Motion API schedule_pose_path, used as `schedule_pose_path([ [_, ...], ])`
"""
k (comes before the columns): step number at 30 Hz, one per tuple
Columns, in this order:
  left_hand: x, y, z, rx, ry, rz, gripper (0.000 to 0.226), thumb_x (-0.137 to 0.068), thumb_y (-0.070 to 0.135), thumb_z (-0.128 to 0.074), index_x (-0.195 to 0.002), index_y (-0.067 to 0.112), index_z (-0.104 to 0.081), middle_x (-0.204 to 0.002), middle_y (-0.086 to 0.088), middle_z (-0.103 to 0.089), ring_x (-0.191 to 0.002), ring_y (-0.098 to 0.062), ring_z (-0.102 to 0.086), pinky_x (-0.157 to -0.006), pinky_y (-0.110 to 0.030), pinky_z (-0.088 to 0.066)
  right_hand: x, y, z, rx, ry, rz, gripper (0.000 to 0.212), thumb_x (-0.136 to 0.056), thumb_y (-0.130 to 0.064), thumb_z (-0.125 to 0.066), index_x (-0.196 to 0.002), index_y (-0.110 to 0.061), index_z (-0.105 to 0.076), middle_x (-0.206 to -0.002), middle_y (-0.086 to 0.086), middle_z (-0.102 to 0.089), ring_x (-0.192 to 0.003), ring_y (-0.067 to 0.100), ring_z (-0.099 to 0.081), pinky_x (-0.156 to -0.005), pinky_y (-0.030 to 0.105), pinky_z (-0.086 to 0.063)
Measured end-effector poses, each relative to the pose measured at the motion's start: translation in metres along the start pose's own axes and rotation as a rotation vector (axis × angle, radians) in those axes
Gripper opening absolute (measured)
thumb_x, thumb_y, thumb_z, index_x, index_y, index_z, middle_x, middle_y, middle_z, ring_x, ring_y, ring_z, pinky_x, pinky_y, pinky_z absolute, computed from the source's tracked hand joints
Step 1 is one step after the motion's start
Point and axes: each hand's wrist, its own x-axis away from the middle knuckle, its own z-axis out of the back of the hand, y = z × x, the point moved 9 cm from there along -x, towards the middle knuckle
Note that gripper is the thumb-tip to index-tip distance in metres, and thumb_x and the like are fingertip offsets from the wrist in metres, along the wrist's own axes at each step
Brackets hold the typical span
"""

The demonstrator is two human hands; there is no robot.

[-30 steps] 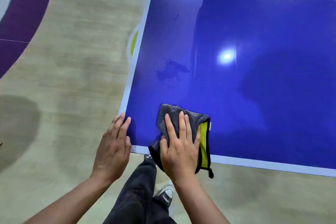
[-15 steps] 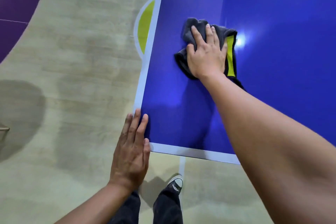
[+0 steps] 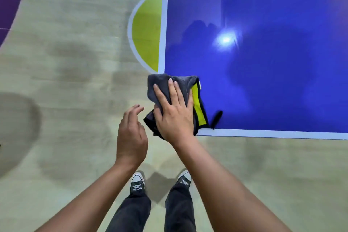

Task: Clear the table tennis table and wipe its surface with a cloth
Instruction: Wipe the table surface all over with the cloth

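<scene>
Your right grip lies flat on the grey cloth, fingers straight and spread, pressing it onto the near left corner of the blue worktop. The cloth is bunched, its yellow face showing on the right, and it hangs a little over the corner's white edge. Your left grip hovers just beside the cloth, off the worktop and above the floor, fingers loosely curled, holding nothing.
</scene>
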Motion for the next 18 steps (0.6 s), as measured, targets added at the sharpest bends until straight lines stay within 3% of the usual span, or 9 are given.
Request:
schedule_pose_path([
  [4,-0.013,0.005,0.006,0.005,-0.071,-0.009,0.05,-0.086,0.005,-0.033,-0.131,0.01,-0.054,-0.132,-0.004,-0.056,-0.123,-0.024,-0.052,-0.106,-0.037,-0.04,0.026,-0.015,-0.003,-0.002,-0.013,-0.005,0.057,-0.098,-0.038,-0.05,-0.155,-0.037,-0.042,-0.168,0.007,-0.026,-0.157,0.018,-0.016,-0.123,0.061,-0.013],
  [10,-0.034,0.016,0.016,-0.018,-0.035,-0.06,0.044,-0.088,0.004,-0.037,-0.127,0.015,-0.055,-0.122,-0.001,-0.056,-0.111,-0.021,-0.051,-0.099,-0.031,-0.038,0.005,-0.008,-0.008,0.005,-0.05,0.011,0.058,-0.097,-0.045,-0.044,-0.155,-0.041,-0.041,-0.17,0.001,-0.021,-0.158,0.015,-0.012,-0.124,0.058,-0.013],
  [18,-0.104,0.01,-0.006,-0.143,-0.065,-0.043,0.044,-0.09,0.01,-0.038,-0.129,0.015,-0.056,-0.126,-0.003,-0.059,-0.109,-0.024,-0.053,-0.097,-0.037,-0.041,-0.143,0.027,-0.016,-0.008,-0.094,0.017,0.058,-0.099,-0.052,-0.036,-0.156,-0.046,-0.032,-0.172,-0.004,-0.012,-0.158,0.011,-0.001,-0.126,0.052,0.0],
])
